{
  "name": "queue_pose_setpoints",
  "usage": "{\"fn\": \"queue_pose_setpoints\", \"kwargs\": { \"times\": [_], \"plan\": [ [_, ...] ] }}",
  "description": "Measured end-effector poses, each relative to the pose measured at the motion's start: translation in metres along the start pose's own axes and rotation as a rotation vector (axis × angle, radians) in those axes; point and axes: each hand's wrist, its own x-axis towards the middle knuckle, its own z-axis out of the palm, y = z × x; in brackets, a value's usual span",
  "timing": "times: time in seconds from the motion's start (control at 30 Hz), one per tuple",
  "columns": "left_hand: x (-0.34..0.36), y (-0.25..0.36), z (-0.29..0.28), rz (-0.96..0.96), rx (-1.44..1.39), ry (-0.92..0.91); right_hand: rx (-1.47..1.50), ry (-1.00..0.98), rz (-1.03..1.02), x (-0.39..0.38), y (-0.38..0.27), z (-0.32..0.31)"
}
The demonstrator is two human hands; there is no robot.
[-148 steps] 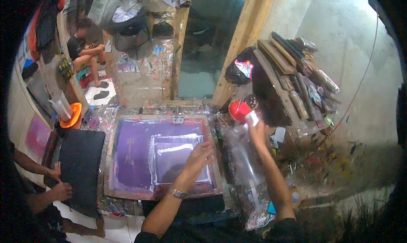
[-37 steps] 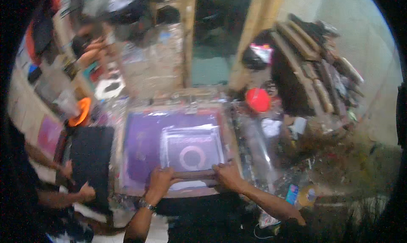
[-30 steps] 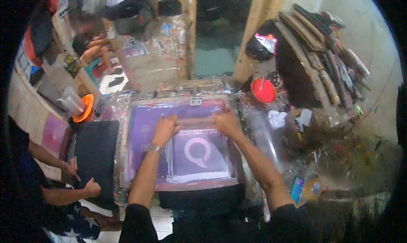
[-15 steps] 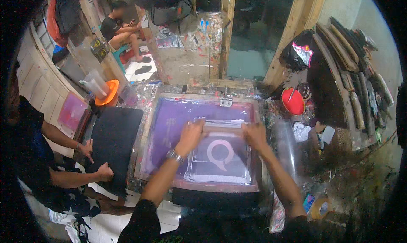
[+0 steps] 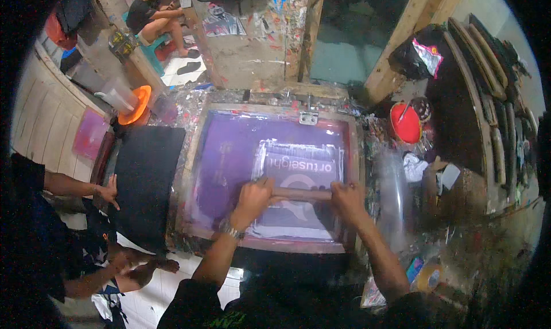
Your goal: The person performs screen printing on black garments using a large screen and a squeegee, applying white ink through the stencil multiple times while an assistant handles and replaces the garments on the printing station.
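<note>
A wooden-handled squeegee (image 5: 301, 193) lies across a screen-printing frame, with both my hands gripping it. My left hand (image 5: 254, 201) is closed round its left end, and my right hand (image 5: 348, 201) round the right end. The screen's purple mesh (image 5: 221, 168) carries a white-edged rectangular area with pale lettering (image 5: 301, 164) above a ring-shaped design (image 5: 295, 214). The squeegee crosses the upper part of the ring and hides some of it. A metal hinge clamp (image 5: 309, 118) sits at the screen's far edge. Black cloth shows below its near edge.
At the left, a co-worker's hand (image 5: 108, 192) touches a board of black fabric (image 5: 149, 185). An orange dish (image 5: 138, 106) with a plastic jug stands behind it. A red bowl (image 5: 406, 123), a clear roll (image 5: 392, 197) and a tape roll (image 5: 429, 277) lie right. Someone sits beyond the doorway.
Both my hands have drawn the squeegee nearer to me, baring the lettering beyond it. The co-worker's nearer hand has left the black fabric. The whole view has shifted slightly.
</note>
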Motion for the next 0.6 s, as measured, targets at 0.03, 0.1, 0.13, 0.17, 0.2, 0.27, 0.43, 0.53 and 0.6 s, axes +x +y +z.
{"fn": "queue_pose_setpoints", "kwargs": {
  "times": [0.03, 0.1, 0.13, 0.17, 0.2, 0.27, 0.43, 0.53, 0.6],
  "plan": [
    [-0.017, 0.008, -0.003, 0.023, 0.003, 0.029, -0.031, 0.005, -0.024, -0.015, -0.013, -0.004],
    [-0.051, 0.023, -0.007, 0.051, 0.008, 0.057, 0.042, -0.043, -0.002, -0.049, -0.036, -0.011],
    [-0.065, 0.029, -0.008, 0.076, 0.037, 0.083, 0.06, -0.047, 0.015, -0.063, -0.045, -0.013],
    [-0.081, 0.037, -0.009, 0.086, 0.063, 0.073, 0.074, -0.091, 0.029, -0.079, -0.056, -0.013],
    [-0.094, 0.041, -0.009, 0.098, 0.097, 0.077, 0.07, -0.062, 0.016, -0.091, -0.063, -0.013],
    [-0.115, 0.042, -0.007, -0.126, -0.094, -0.055, 0.042, 0.02, -0.012, -0.107, -0.071, -0.011],
    [-0.165, 0.006, 0.003, -0.091, 0.156, 0.34, -0.295, 0.217, 0.026, -0.1, -0.086, -0.006],
    [-0.184, -0.018, 0.008, -0.083, 0.15, 0.242, -0.408, 0.377, -0.031, -0.083, -0.111, 0.002],
    [-0.186, -0.024, 0.006, -0.033, 0.172, 0.309, -0.294, 0.377, 0.032, -0.079, -0.128, 0.005]
  ]
}}
